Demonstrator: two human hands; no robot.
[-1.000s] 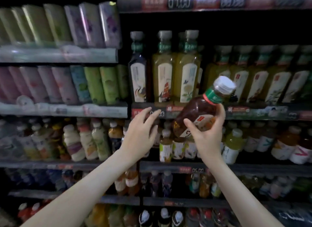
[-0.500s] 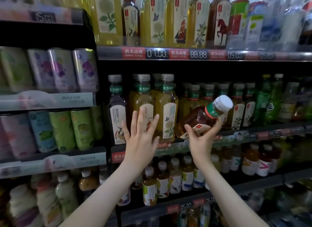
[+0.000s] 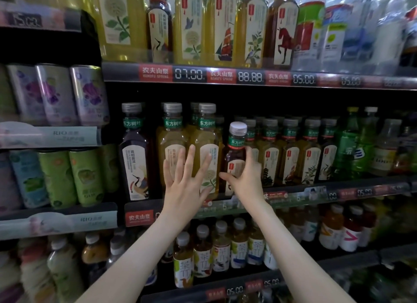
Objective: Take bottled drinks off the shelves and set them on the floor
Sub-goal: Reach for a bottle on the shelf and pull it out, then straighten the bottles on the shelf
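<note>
- Two bare forearms rise from the near edge, with both hands up at the middle shelf.
- Five small white-capped bottles line the front of the shelf below the wrists.
- The left hand is released, its fingers straight and spread. It lies flat against the labels of two front yellow tea bottles.
- The right hand is grasping one brown tea bottle, thumb on the label and fingers round its right side.
- That bottle stands upright at the shelf's front lip, just beside the right-hand yellow one. The hand hides part of its base.
- One dark tea bottle stands left of the yellow pair, apart from both hands.
- At least four more tea bottles stand to the right, set farther back.
- Dark open room lies above the caps, under the upper price rail.
- Three purple cans sit on the far left.
</note>
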